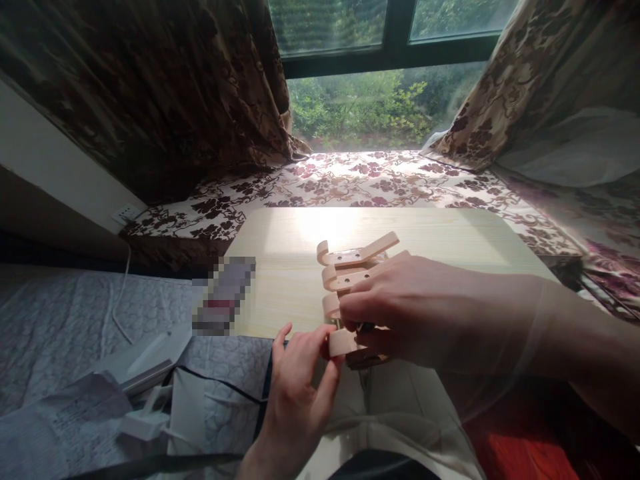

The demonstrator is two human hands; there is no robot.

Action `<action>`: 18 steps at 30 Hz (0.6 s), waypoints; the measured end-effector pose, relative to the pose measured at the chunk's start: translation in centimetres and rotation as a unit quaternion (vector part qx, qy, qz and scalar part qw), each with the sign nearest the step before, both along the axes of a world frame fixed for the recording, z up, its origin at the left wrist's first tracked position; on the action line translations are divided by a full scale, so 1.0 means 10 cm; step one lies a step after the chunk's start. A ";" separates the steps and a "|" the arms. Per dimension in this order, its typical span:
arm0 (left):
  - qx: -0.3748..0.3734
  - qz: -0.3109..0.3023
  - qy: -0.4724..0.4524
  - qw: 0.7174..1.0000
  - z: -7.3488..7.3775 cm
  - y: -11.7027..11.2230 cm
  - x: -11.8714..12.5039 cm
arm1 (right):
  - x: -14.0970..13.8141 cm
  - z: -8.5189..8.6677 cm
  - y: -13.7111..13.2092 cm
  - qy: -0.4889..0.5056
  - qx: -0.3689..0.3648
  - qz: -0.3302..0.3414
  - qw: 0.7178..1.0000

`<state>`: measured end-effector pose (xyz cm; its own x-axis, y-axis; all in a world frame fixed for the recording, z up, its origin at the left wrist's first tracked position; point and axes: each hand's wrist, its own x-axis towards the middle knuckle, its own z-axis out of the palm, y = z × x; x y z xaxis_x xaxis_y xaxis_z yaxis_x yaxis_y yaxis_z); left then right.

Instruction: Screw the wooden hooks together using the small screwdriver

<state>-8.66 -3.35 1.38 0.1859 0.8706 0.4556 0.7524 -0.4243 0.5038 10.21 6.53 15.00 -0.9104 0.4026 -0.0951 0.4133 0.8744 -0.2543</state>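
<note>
Several curved light wooden hooks (356, 257) lie in a row near the front edge of a pale wooden tabletop (450, 233). My right hand (425, 310) reaches in from the right, its fingers closed on the nearest hook (343, 343) and partly covering the ones behind. My left hand (297, 383) comes up from below, with thumb and fingertips pinching the curled end of that same hook.
A blurred-out object (225, 293) sits at the table's left corner. White papers, a white adapter (145, 363) and a black cable lie on the quilted bed at the left. Floral curtains (150, 87) and a window are behind the table.
</note>
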 end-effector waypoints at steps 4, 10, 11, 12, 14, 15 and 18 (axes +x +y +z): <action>-0.003 -0.003 0.007 1.000 0.03 0.00 0.00 | -0.02 -0.02 -0.03 -0.003 0.023 -0.023 0.999; -0.003 -0.003 0.017 1.000 0.06 0.00 0.01 | -0.02 0.11 -0.09 -0.024 0.056 -0.030 0.998; -0.001 -0.004 0.016 1.000 0.06 0.01 0.01 | 0.00 0.11 -0.08 -0.017 0.054 -0.023 0.998; -0.002 -0.005 0.016 1.000 0.06 0.01 0.01 | 0.01 0.09 -0.07 -0.010 0.050 -0.015 0.999; -0.006 -0.006 0.017 1.000 0.05 0.02 0.01 | 0.03 0.04 -0.05 -0.001 0.045 -0.005 0.999; -0.007 -0.006 0.018 1.000 0.04 0.02 0.01 | 0.04 0.01 -0.04 0.002 0.044 -0.006 0.999; -0.005 -0.003 0.018 1.000 0.04 0.02 0.01 | 0.05 -0.06 -0.02 0.009 0.059 -0.033 0.998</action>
